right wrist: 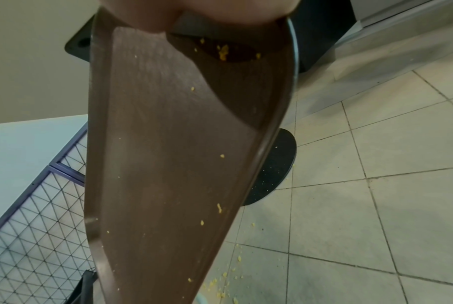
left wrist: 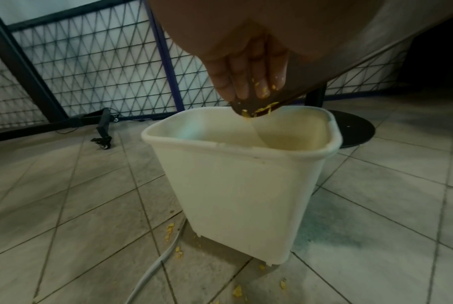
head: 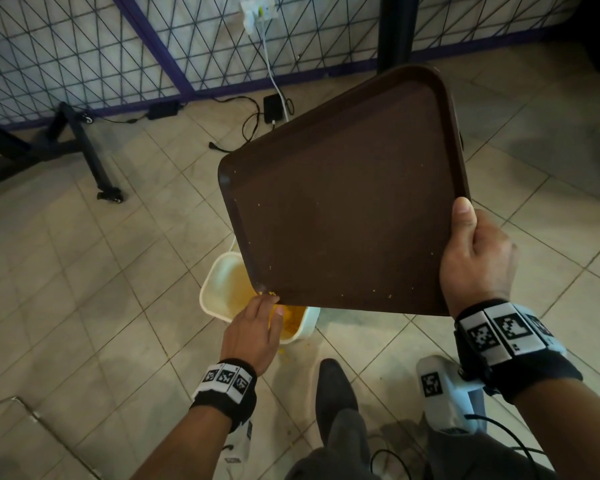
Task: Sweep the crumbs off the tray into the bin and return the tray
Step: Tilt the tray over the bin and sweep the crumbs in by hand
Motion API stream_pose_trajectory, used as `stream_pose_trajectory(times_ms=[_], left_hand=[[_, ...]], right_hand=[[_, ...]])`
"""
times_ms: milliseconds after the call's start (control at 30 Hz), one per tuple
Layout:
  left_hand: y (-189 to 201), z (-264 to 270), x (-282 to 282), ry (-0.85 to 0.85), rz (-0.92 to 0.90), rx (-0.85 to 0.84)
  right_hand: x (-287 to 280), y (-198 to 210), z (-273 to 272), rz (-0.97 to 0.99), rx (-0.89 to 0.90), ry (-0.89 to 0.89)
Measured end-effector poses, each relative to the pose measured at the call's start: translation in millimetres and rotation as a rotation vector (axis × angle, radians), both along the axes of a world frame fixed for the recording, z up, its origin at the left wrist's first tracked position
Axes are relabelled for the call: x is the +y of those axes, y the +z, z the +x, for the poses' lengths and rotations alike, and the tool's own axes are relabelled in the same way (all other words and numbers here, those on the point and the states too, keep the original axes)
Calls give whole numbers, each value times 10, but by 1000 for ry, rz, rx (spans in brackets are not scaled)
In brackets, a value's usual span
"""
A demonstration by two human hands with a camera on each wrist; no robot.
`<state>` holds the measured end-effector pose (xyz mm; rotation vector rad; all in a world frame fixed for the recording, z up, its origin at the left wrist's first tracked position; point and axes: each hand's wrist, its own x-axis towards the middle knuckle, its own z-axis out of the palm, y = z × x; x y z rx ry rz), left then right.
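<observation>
A dark brown tray (head: 343, 202) is tilted with its lower left corner over a white bin (head: 222, 289) on the floor. My right hand (head: 475, 258) grips the tray's near right corner, thumb on top. At that low corner my left hand (head: 257, 323) has straight fingers (left wrist: 246, 82) against the tray, touching yellow crumbs (head: 269, 293). Crumbs (left wrist: 261, 110) cling to the tray corner (left wrist: 248, 107) above the bin's (left wrist: 241, 185) rim, and yellow bits lie inside the bin. Small specks (right wrist: 221, 156) dot the tray (right wrist: 168, 164) in the right wrist view.
Spilled crumbs (left wrist: 170, 232) lie on the tiled floor around the bin, beside a grey cable (left wrist: 152, 267). A mesh fence (head: 84, 46) with chargers and cables (head: 274, 109) stands behind. A black round table base (left wrist: 355, 131) is close behind the bin. My shoe (head: 336, 393) is near the bin.
</observation>
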<state>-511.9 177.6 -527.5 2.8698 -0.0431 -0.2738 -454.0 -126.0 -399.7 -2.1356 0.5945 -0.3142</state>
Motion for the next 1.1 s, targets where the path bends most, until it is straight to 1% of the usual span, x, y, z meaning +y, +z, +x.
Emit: stream_pose_trajectory(times_ms=[133,267,333,433,500,567,633,700,767,833,900,967,1033,1100], left_hand=[[-96,18,-179,-56,7,120],[-254,31,7,-70,110,251],[-271,51,162,-56,160,262],[-197,69,251,-29,185,218],[-124,51,119,-45,152,186],[-88,8,-88,-105,104,175],[-124,-25,-217,-132,78,200],[-204,-23,-168,-83,101,245],[-271,-5,-14,-22,173,307],[-268,13,101,-19,251,329],[-157,18,69,-17,251,273],[15,-5,-152,-26,151,169],[209,-47,-514,-129,22,51],[350,-100,-924,-282,-46,-45]], right_hand=[[-3,22,-4,6,5,-3],[-42,21,0,5,15,-33],[-58,13,1,-4,19,-34],[-61,-3,7,-1,24,-33],[-57,-19,11,7,28,-40],[-52,-33,16,14,26,-45],[-54,-41,16,17,29,-46],[-66,-37,12,20,41,-46],[-86,-33,3,14,48,-39],[-96,-29,-2,-7,50,-25],[-78,-37,0,-10,53,-16],[-58,-47,1,4,64,-16],[-31,-57,0,23,71,-15],[13,-61,-5,40,66,-16]])
